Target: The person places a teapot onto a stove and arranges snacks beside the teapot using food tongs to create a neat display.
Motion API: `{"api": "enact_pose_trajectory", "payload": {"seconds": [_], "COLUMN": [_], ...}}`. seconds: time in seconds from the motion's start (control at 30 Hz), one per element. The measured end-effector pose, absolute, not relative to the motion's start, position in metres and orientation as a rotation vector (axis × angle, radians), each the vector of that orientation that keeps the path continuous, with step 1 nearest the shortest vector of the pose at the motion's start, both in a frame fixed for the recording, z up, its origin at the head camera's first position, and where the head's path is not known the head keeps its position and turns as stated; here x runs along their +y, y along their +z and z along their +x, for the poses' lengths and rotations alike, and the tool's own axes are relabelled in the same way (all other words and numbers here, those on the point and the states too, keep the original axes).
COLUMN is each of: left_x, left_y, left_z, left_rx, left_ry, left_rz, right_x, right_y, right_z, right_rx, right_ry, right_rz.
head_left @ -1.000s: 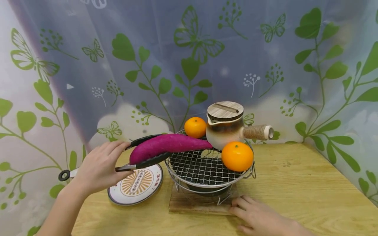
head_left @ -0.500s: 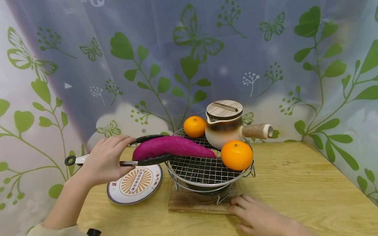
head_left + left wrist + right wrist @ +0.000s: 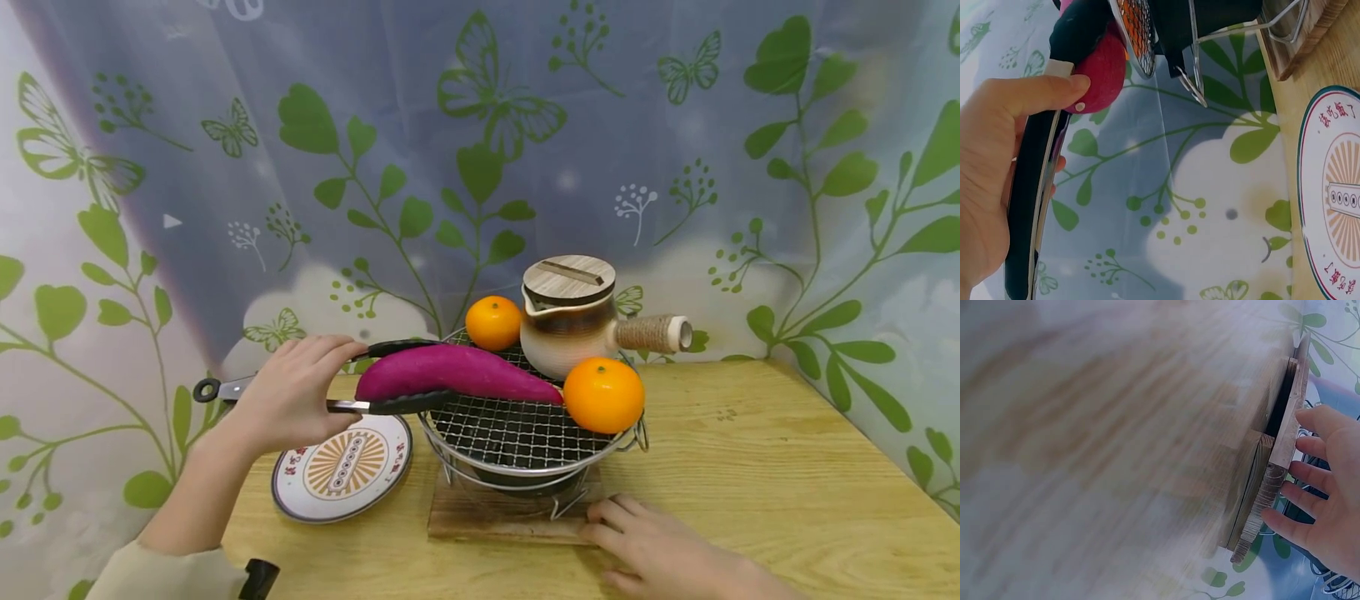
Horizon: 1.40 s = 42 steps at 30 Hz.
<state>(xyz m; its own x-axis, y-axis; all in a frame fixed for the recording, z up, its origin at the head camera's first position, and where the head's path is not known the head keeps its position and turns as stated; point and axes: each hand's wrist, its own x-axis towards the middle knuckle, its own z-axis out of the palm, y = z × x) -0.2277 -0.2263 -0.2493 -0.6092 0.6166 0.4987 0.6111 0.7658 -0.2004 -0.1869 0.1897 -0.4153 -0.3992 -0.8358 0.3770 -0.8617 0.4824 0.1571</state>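
My left hand point(image 3: 292, 400) grips black-tipped metal tongs point(image 3: 408, 403), with its thumb along one arm in the left wrist view. Between the tongs' jaws lies a purple sweet potato point(image 3: 457, 372), held level over the left part of the round wire grill rack point(image 3: 510, 437). Its thin tip overlaps the edge of the front orange point(image 3: 603, 396) in the head view. My right hand point(image 3: 660, 546) touches the front right corner of the wooden board point(image 3: 495, 527) under the grill, its fingertips along the board's edge point(image 3: 1288, 434) in the right wrist view.
A clay pot point(image 3: 562, 342) with a wooden lid and a rope-wrapped handle stands at the rack's back right. Beside it sits another orange point(image 3: 492, 322). A patterned white plate point(image 3: 296, 492) lies left of the grill on the wooden table point(image 3: 750, 467). A printed curtain point(image 3: 420, 125) hangs behind.
My left hand has moved right with the tongs and sweet potato, bringing its tip down and over to the front orange. The right hand stays at the board.
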Motion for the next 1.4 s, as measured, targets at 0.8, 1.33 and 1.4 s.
{"api": "enact_pose_trajectory", "payload": {"seconds": [0.8,1.33,1.4], "left_x": [-0.218,-0.209,-0.207], "left_y": [-0.243,-0.235,-0.235], "left_z": [-0.252,-0.264,-0.266], "left_rx": [-2.433,-2.453,-2.451], "left_ry": [-0.094,-0.093,-0.090], "left_rz": [-1.035,-1.065,-1.072], "right_x": [0.191,0.192,0.192], "right_y": [-0.419,-0.416,-0.416], "right_z": [-0.189,-0.190,-0.190], "right_rx": [-2.259,-2.337,-2.329], "right_ry": [0.027,0.037,0.045], "right_rz": [1.451,1.468,1.469]}}
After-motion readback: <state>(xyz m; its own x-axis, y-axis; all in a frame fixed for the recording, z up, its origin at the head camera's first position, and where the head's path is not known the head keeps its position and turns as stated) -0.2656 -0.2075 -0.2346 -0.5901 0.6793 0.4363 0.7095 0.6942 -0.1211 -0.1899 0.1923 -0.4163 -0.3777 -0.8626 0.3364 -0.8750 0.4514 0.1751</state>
